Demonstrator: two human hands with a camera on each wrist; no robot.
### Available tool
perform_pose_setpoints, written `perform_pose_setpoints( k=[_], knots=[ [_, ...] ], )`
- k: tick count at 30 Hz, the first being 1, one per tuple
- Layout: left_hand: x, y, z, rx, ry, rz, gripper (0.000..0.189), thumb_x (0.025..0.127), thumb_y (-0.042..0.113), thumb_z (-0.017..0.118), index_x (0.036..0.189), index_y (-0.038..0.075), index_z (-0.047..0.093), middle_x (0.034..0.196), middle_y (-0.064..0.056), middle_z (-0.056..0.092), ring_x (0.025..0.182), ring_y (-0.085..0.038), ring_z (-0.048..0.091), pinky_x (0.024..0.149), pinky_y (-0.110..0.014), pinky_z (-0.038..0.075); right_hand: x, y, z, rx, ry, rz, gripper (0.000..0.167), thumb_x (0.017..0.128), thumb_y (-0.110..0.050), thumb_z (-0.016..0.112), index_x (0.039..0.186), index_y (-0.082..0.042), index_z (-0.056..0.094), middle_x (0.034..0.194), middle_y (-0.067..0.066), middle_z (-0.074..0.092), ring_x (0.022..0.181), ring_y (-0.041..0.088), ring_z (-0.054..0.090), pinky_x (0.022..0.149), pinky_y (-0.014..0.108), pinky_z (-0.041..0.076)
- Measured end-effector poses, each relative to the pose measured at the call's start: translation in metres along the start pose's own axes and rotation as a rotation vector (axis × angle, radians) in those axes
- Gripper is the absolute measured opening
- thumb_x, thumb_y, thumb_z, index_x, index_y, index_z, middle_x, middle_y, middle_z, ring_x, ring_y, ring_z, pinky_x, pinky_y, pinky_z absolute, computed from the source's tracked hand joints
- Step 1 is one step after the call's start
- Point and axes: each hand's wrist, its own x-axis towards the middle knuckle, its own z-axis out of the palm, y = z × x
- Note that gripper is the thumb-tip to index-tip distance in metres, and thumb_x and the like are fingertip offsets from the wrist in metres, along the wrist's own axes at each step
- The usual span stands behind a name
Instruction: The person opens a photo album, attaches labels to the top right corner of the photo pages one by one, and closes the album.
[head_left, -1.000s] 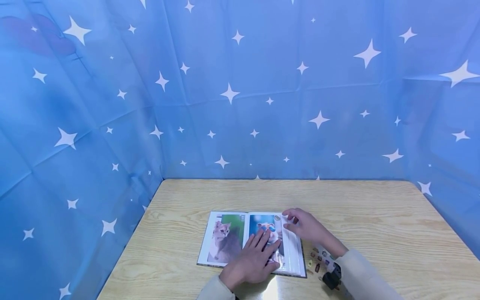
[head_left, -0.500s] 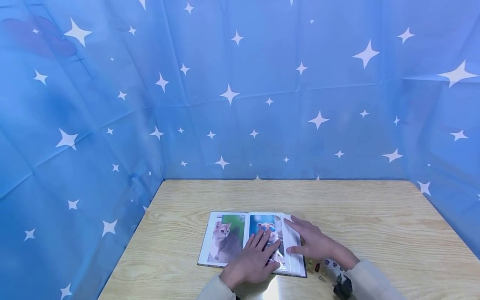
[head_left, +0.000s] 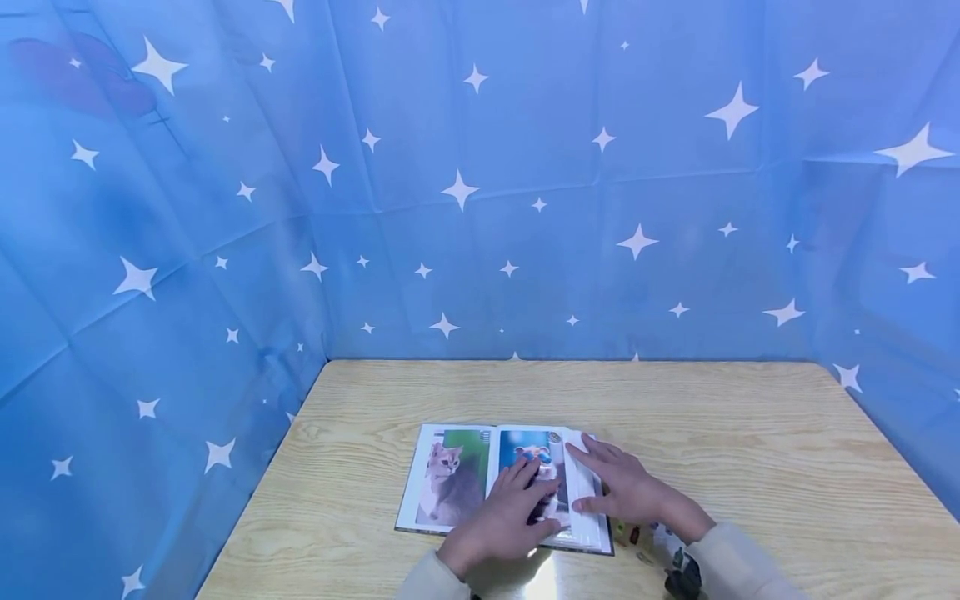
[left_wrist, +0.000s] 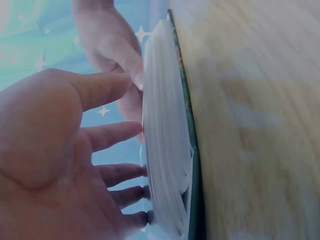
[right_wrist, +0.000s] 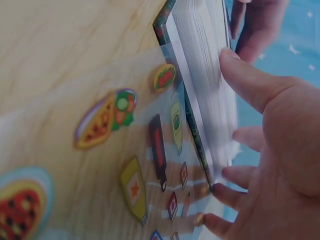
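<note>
An open photo album [head_left: 407, 508] lies on the table, thick with pages [left_wrist: 164, 120] inside a dark patterned cover. Its left page bears a photo of a cat [head_left: 450, 487]; the right page has a photo of an animal in orange glasses [head_left: 517, 442]. Across that right photo rests my left hand [head_left: 504, 518], fingers spread and covering its lower part. My right hand [head_left: 630, 487] touches the right page's white margin with fingers extended, thumb apart and near the page edge. Beside the album, under my right wrist, lies a clear sticker sheet [right_wrist: 100, 165] with food and bottle pictures.
The wooden table [head_left: 360, 400] extends behind and to both sides of the album. A blue curtain with white stars [head_left: 480, 250] hangs along the back and sides. A black device [head_left: 682, 575] sits at my right wrist.
My right hand has gone from bent fingers at the page's upper right corner to spread fingers lower along its right margin. My left hand has stayed on the photo, shifting only slightly.
</note>
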Motion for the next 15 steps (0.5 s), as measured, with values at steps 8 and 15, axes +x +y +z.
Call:
perform_pose_setpoints(
  k=[8, 15],
  knots=[
    [-0.001, -0.012, -0.007, -0.190, 0.204, 0.119, 0.050, 0.095, 0.026, 0.064, 0.140, 0.007, 0.053, 0.146, -0.019, 0.047, 0.134, -0.035, 0.046, 0.108, -0.050, 0.042, -0.001, -0.002, -0.001, -0.013, -0.024, 0.014, 0.085, 0.091, -0.051, 0.065, 0.155, -0.005, 0.030, 0.158, 0.034, 0.017, 0.141, 0.058, 0.020, 0.102, 0.078, 0.022],
    [-0.012, -0.032, -0.022, -0.380, 0.311, -0.059, 0.050, 0.096, 0.026, 0.065, 0.141, 0.008, 0.052, 0.137, -0.012, 0.057, 0.123, -0.031, 0.056, 0.103, -0.049, 0.047, 0.001, 0.000, -0.002, -0.003, -0.059, 0.029, 0.085, 0.093, -0.052, 0.062, 0.156, -0.006, 0.027, 0.160, 0.032, 0.013, 0.143, 0.055, 0.016, 0.104, 0.077, 0.020]
  ],
)
